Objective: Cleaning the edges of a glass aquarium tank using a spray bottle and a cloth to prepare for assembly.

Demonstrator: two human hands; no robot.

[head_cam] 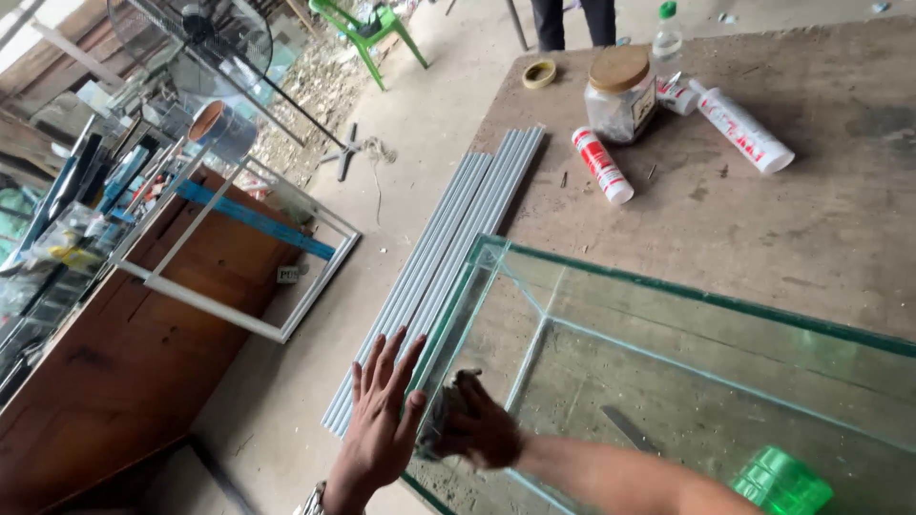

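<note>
Pressing flat, fingers spread: left hand bracing glass tank end wall from outside. Clutching rag inside: right hand, wiping at 7 o'clock corner. Probably cleaning; next needing steady counter-pressure along seam.

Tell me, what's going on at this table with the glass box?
A person is working on a glass tank that sits on a worn wooden table. The left hand is spread flat against the outside of the tank's end pane, while the right hand reaches inside and presses what looks like a rag into the corner. Sealant tubes, a lidded jar and a bundle of grey strips lie beside the tank.
</note>
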